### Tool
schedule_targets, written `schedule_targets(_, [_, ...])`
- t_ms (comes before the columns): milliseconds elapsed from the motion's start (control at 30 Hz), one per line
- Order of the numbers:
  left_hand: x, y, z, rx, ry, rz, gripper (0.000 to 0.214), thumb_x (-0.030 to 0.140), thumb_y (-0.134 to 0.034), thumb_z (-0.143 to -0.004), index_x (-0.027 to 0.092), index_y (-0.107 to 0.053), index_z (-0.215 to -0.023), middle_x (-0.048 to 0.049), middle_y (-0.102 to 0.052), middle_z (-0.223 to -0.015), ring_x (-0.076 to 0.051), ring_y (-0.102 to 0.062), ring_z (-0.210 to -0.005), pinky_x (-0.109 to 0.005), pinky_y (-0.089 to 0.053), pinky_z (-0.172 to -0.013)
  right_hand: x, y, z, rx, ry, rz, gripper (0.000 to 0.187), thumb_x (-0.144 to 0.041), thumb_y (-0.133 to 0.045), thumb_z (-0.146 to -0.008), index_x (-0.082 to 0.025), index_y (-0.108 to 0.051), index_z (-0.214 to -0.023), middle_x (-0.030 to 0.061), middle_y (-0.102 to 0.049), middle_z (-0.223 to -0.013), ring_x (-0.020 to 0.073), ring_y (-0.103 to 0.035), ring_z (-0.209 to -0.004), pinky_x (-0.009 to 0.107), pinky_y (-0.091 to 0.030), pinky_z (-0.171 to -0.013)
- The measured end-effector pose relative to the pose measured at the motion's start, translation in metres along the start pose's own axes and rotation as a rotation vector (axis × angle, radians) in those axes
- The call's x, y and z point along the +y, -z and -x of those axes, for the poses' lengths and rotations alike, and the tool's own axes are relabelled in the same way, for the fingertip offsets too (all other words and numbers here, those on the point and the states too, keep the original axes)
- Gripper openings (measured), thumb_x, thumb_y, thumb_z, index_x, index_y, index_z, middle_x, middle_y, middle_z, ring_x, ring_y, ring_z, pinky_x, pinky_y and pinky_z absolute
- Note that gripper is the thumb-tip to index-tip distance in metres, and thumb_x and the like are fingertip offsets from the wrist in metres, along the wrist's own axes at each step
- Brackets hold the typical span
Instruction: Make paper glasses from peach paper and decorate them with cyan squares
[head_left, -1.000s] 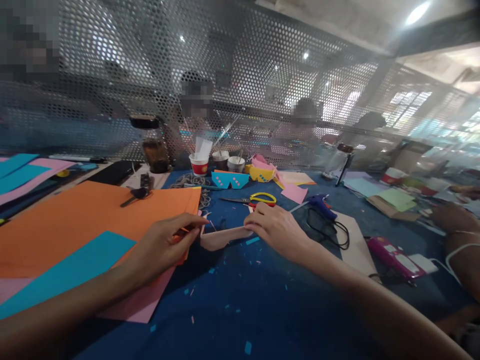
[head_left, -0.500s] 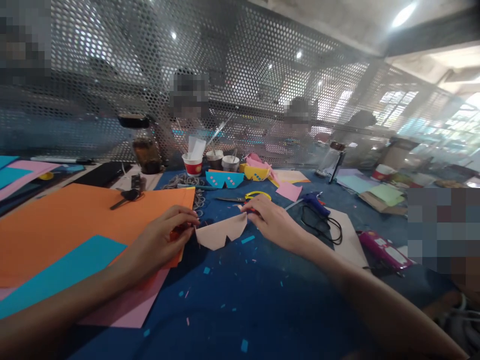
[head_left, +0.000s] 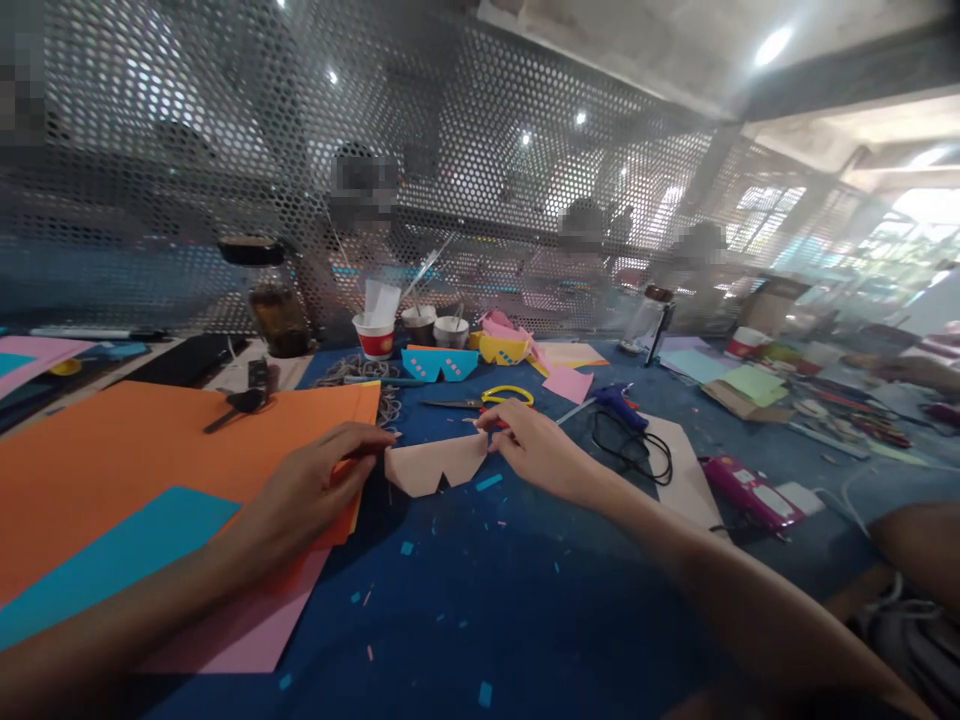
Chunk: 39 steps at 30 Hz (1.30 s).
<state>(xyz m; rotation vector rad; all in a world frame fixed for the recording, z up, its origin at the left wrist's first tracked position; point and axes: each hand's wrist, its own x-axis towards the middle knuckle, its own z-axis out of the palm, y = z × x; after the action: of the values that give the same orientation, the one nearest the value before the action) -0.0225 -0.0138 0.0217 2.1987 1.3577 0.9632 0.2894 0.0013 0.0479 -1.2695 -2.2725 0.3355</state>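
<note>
A pale pink paper cut-out shaped like a mask [head_left: 435,465], with a small notch in its lower edge, stands between my hands over the blue table. The fingers of my left hand [head_left: 319,485] are curled in a pinch at its left end. At its right corner, my right hand [head_left: 529,445] pinches the paper between thumb and fingertips. Just behind are scissors with yellow handles [head_left: 514,394]. Farther back stand a blue paper mask [head_left: 440,365] with pink dots and a yellow one [head_left: 502,348] with blue dots.
Orange sheets [head_left: 150,440] and a blue sheet [head_left: 135,550] lie at left. A blue glue gun [head_left: 621,405] with a black cord and a purple box-like item [head_left: 750,492] are at right. Paper cups [head_left: 375,337] and a jar [head_left: 277,310] stand before the perforated metal screen [head_left: 480,180].
The camera has turned slightly right, so the scene sits farther left. My hands stay at the two ends of the pale pink mask, which looks a little more level.
</note>
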Motion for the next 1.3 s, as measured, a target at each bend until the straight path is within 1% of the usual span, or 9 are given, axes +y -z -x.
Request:
schedule_targets(100, [-0.004,0.001,0.002,-0.025,0.037,0.0,0.041,0.053,-0.05,-0.104,0.029,-0.076,-0.124,-0.0093,-0.08,-0.129,-0.034,-0.075,-0.119,-0.046,-0.061,-0.099,0.001,0.002,0.001,0.008,-0.048,-0.026,0.031,-0.003,-0.053,-0.097,-0.017,-0.071,-0.119,0.0122,-0.075,-0.125,0.024,-0.075,-0.109,0.043,-0.062,-0.097])
schedule_targets(200, [-0.007,0.0,0.003,-0.04,0.056,0.005,0.043,0.057,-0.049,-0.106,0.031,-0.075,-0.128,-0.0077,-0.078,-0.135,-0.034,-0.073,-0.124,-0.045,-0.06,-0.101,0.003,0.003,0.004,0.004,-0.075,-0.014,0.033,-0.002,-0.053,-0.098,-0.016,-0.07,-0.121,0.0137,-0.072,-0.133,0.0255,-0.072,-0.118,0.046,-0.06,-0.101])
schedule_targets(367, [-0.007,-0.006,0.002,-0.041,0.04,0.035,0.042,0.055,-0.056,-0.102,0.028,-0.075,-0.128,-0.0094,-0.079,-0.134,-0.033,-0.074,-0.123,-0.044,-0.06,-0.103,0.006,-0.001,0.009,0.002,-0.078,-0.113,0.032,0.0,-0.053,-0.098,-0.016,-0.071,-0.118,0.0119,-0.074,-0.128,0.0224,-0.071,-0.117,0.044,-0.058,-0.102])
schedule_targets(500, [-0.003,-0.006,0.002,-0.043,0.047,0.036,0.04,0.051,-0.052,-0.105,0.027,-0.074,-0.128,-0.0107,-0.078,-0.136,-0.033,-0.073,-0.127,-0.047,-0.059,-0.105,0.007,-0.005,0.011,0.05,-0.074,-0.169,0.03,0.0,-0.053,-0.099,-0.016,-0.071,-0.117,0.0112,-0.073,-0.126,0.0225,-0.07,-0.118,0.044,-0.058,-0.102])
schedule_targets(700, [-0.005,-0.005,0.003,-0.002,0.006,0.012,0.039,0.049,-0.049,-0.106,0.026,-0.074,-0.126,-0.0096,-0.078,-0.135,-0.032,-0.073,-0.125,-0.047,-0.058,-0.107,0.01,-0.01,0.013,0.069,-0.082,-0.064,0.032,-0.001,-0.052,-0.1,-0.018,-0.07,-0.12,0.0122,-0.068,-0.131,0.0242,-0.068,-0.122,0.046,-0.058,-0.103])
schedule_targets(900, [-0.008,-0.011,0.003,-0.042,-0.012,0.049,0.038,0.05,-0.057,-0.103,0.026,-0.072,-0.128,-0.0092,-0.078,-0.133,-0.033,-0.072,-0.125,-0.047,-0.06,-0.105,0.01,-0.012,0.014,0.052,-0.098,-0.056,0.031,-0.004,-0.053,-0.101,-0.02,-0.071,-0.121,0.0114,-0.07,-0.131,0.0251,-0.069,-0.123,0.045,-0.056,-0.105])
schedule_targets(1033, [-0.012,-0.015,0.001,-0.013,-0.019,0.032,0.035,0.048,-0.056,-0.105,0.028,-0.071,-0.129,-0.0075,-0.078,-0.131,-0.031,-0.074,-0.12,-0.045,-0.061,-0.101,0.01,-0.015,0.013,0.052,-0.1,-0.06,0.031,-0.003,-0.056,-0.098,-0.021,-0.071,-0.119,0.0086,-0.074,-0.128,0.0226,-0.072,-0.116,0.041,-0.057,-0.103])
schedule_targets(1167, [-0.015,-0.018,0.002,0.029,-0.018,-0.037,0.037,0.047,-0.055,-0.106,0.029,-0.069,-0.134,-0.007,-0.078,-0.128,-0.029,-0.076,-0.11,-0.044,-0.062,-0.096,0.011,-0.014,0.013,0.097,-0.108,-0.045,0.033,-0.005,-0.055,-0.099,-0.02,-0.07,-0.124,0.009,-0.074,-0.13,0.0223,-0.072,-0.113,0.04,-0.057,-0.1])
schedule_targets(1300, [-0.008,-0.015,0.003,0.054,-0.045,-0.069,0.035,0.042,-0.051,-0.106,0.026,-0.07,-0.131,-0.0092,-0.075,-0.133,-0.03,-0.073,-0.118,-0.045,-0.06,-0.101,0.013,-0.011,0.013,0.155,-0.109,-0.029,0.028,-0.011,-0.051,-0.102,-0.021,-0.071,-0.118,0.0092,-0.074,-0.124,0.0244,-0.072,-0.108,0.04,-0.057,-0.092])
